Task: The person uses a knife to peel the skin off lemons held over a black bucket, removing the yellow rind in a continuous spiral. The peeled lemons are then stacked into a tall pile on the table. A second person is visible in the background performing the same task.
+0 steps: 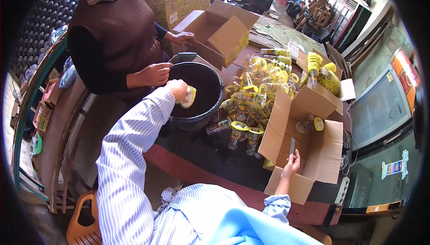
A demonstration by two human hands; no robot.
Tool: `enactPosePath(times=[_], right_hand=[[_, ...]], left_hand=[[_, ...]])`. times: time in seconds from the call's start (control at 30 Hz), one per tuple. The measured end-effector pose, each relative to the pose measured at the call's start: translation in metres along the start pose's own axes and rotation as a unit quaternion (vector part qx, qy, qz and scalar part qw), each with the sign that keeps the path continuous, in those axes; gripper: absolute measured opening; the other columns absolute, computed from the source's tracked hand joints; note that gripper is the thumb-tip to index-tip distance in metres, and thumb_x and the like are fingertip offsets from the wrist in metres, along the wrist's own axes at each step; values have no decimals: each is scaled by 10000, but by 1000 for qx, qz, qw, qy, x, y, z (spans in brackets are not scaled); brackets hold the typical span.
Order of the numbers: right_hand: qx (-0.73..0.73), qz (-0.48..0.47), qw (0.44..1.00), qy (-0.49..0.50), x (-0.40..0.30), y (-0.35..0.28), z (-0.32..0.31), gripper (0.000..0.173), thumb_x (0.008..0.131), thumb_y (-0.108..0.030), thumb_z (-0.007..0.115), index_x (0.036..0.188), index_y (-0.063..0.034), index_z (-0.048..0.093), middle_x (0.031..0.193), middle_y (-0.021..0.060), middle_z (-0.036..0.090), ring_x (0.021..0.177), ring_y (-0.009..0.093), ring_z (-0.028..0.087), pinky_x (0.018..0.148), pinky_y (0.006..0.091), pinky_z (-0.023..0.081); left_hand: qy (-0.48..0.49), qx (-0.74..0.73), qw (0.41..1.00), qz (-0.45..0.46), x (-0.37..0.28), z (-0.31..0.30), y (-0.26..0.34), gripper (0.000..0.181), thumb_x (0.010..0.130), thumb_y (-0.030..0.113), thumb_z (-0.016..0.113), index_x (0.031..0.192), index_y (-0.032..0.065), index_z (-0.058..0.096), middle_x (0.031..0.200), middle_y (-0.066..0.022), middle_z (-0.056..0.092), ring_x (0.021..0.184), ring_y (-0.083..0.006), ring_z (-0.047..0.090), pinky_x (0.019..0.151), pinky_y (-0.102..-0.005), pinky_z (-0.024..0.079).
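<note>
Over the mouth of a black plastic bucket, my left hand grips a plastic cup with a yellow rim, tilted and partly hidden by the fingers. At the right, my right hand holds a flat, thin blade-like strip above the near flap of an open cardboard box. Inside that box lie a few clear cups, one with a yellow lid. Between bucket and box is a heap of clear plastic cups with printed sides and yellow lids.
A co-worker stands across at the left, one hand by the bucket's rim, the other at a second open carton. Stacked yellow cups stand at the back right. A power strip lies at the table's right edge, and an orange plastic chair is lower left.
</note>
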State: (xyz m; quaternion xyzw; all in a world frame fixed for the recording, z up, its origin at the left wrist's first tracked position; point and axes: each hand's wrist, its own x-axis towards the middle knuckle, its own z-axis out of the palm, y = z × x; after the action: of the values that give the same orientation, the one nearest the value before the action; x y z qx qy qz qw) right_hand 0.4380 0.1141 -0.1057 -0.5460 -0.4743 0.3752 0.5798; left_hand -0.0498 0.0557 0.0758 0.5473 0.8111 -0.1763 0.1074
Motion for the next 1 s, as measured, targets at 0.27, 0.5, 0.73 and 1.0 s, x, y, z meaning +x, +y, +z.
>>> enactPosePath(times=[0.27, 0.5, 0.73, 1.0], right_hand=[[-7, -8, 1000, -1, 1, -3, 3, 325, 868, -57, 538, 1192, -35, 542, 711, -55, 473, 609, 28, 403, 551, 180, 358], [-9, -18, 1000, 7, 4, -2, 5, 318, 865, -57, 534, 1182, -25, 545, 712, -44, 493, 605, 34, 427, 545, 187, 381], [-37, -38, 999, 9, 6, 2, 6, 309, 857, -44, 536, 1165, -17, 556, 674, -35, 498, 581, 43, 446, 534, 196, 393], [-58, -51, 997, 21, 5, 3, 6, 308, 846, -45, 548, 1154, -36, 568, 664, -30, 505, 577, 49, 451, 524, 203, 390]], left_hand=[[-184, 45, 981, 45, -9, 0, -6, 594, 653, 582, 678, 898, 41, 692, 874, -120, 673, 794, -262, 650, 706, -353, 509], [-193, 2, 981, -12, -13, -7, -7, 689, 625, 625, 680, 1021, 61, 663, 974, -102, 662, 901, -247, 634, 793, -338, 483], [-68, -61, 995, -39, -25, -10, -7, 679, 643, 618, 664, 958, 17, 669, 922, -109, 669, 825, -231, 651, 731, -336, 500], [-133, -71, 988, -25, -14, 3, -4, 729, 681, 637, 622, 1052, 10, 632, 965, -99, 657, 850, -236, 639, 725, -309, 481]])
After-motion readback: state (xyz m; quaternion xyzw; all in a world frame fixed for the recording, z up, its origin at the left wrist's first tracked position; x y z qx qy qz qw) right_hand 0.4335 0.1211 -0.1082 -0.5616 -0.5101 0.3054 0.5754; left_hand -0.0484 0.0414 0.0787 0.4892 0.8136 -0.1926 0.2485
